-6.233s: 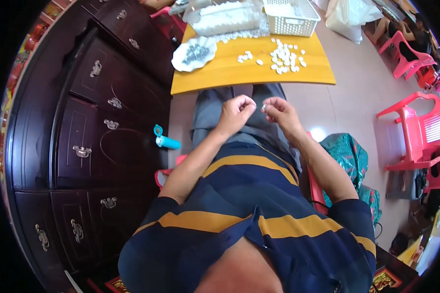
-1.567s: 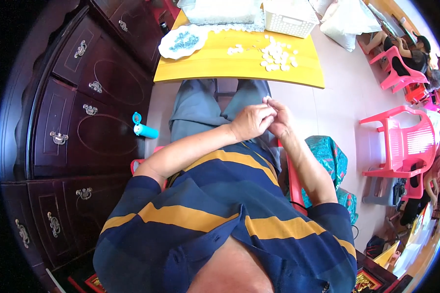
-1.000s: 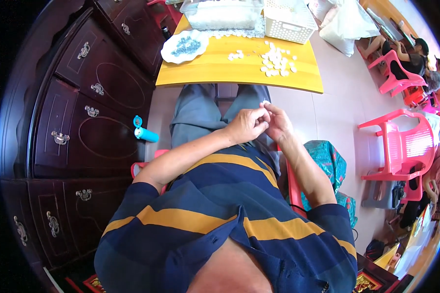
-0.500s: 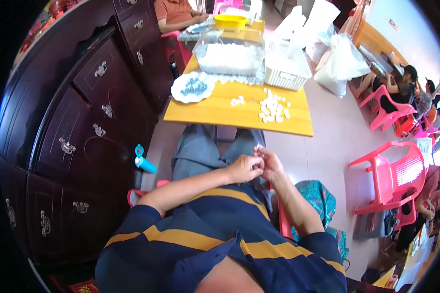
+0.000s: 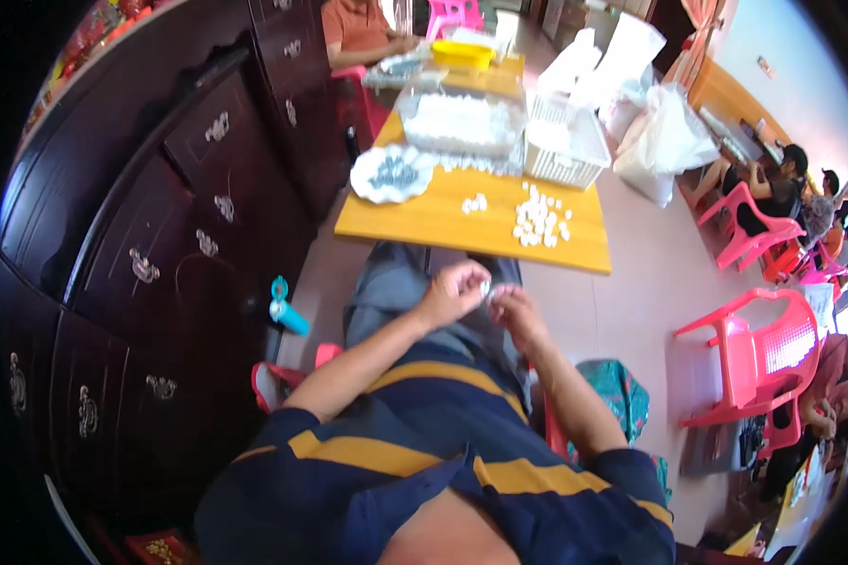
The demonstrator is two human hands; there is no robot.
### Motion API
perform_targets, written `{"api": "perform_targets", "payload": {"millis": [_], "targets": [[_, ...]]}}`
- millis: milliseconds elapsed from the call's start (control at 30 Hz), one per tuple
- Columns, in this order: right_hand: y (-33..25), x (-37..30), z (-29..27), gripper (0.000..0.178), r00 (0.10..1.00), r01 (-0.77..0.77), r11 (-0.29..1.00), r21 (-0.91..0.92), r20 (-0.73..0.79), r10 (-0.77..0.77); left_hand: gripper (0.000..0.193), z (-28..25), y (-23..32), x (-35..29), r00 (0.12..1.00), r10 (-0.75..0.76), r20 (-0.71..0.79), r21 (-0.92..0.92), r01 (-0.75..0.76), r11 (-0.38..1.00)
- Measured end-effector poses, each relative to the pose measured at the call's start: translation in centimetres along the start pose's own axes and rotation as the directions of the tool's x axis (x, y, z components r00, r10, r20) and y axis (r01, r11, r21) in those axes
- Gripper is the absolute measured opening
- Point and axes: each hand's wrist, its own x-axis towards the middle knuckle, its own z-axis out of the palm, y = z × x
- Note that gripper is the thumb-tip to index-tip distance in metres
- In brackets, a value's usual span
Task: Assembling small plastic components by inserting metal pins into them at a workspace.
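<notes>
Head view: left hand (image 5: pixel 454 294) and right hand (image 5: pixel 516 311) pinch a small white piece (image 5: pixel 487 289).

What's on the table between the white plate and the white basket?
In the head view, loose small white pieces lie on the yellow table between the plate and the basket, beside the clear tub.

Bright daylight from upper right; fisheye-bent, dark-vignetted edges.

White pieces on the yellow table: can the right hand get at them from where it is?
Probably yes. The right hand is at the lap against the left hand, with nothing between it and the white pieces near the table's front edge.
</notes>
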Motion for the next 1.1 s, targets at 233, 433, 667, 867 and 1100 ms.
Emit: {"api": "perform_targets", "payload": {"millis": [233,433,667,867,1100], "targets": [[-0.8,0.0,0.5,0.011,1.0,-0.005,0.996,-0.084,-0.002,0.005,0.018,-1.4,0.7,0.3,0.998,-0.043,-0.052,0.13,0.05,0.99],[-0.6,-0.4,0.4,0.012,0.999,0.038,0.993,-0.109,0.042,-0.034,0.017,-1.4,1.0,-0.1,0.997,-0.07,-0.023,0.139,0.073,0.988],[-1.0,-0.7,0.8,0.012,0.997,0.075,0.987,-0.144,0.031,-0.071,0.019,-1.0,1.7,-0.3,0.995,-0.092,0.036,0.144,0.086,0.986],[-1.6,-1.0,1.3,0.008,0.997,0.078,0.982,-0.173,0.024,-0.075,0.02,-0.8,1.6,-0.3,0.993,-0.111,0.048,0.094,0.106,0.99],[-1.1,-0.8,1.2,0.009,0.994,0.11,0.972,-0.208,0.047,-0.103,0.016,-0.7,1.7,-0.4,0.993,-0.106,0.043,0.179,0.097,0.979]]}}
